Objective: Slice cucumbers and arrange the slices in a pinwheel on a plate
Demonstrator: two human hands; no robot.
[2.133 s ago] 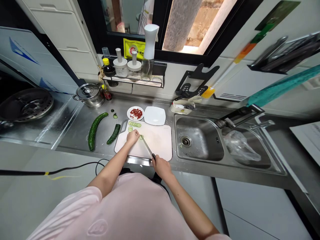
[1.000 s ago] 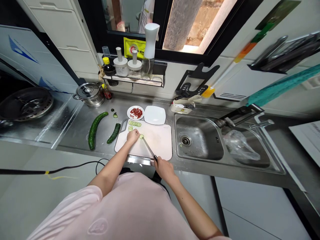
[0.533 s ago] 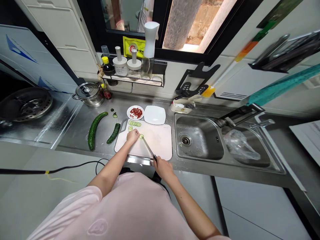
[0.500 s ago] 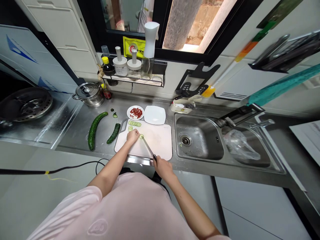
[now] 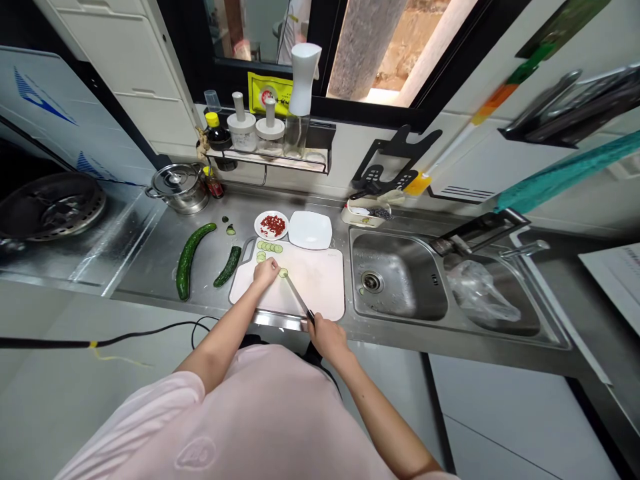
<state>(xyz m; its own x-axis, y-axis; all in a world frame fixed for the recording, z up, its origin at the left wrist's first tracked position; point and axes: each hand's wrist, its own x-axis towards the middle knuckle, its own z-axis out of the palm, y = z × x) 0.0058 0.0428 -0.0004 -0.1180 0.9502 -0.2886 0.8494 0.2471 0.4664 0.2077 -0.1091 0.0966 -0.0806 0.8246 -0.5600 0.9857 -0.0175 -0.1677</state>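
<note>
My right hand (image 5: 327, 337) is closed round the black handle of a knife (image 5: 299, 297), whose blade points up and left over the white cutting board (image 5: 315, 283). At the blade's tip lies a pale green cucumber slice (image 5: 283, 273). Just left of that slice, my left hand (image 5: 267, 271) is closed above the board; what its fingers hold, if anything, is too small to make out. Several cucumber slices (image 5: 270, 247) lie in a row at the board's upper left. A cut cucumber (image 5: 227, 267) and a long whole cucumber (image 5: 191, 259) rest on the steel counter to the left.
Behind the board stand a plate of chopped red pieces (image 5: 271, 225) and a white plate (image 5: 310, 230). A lidded pot (image 5: 179, 188) is at the back left. The sink (image 5: 400, 277) lies to the right, below a faucet (image 5: 480, 230). Jars stand on a wall shelf (image 5: 280, 160).
</note>
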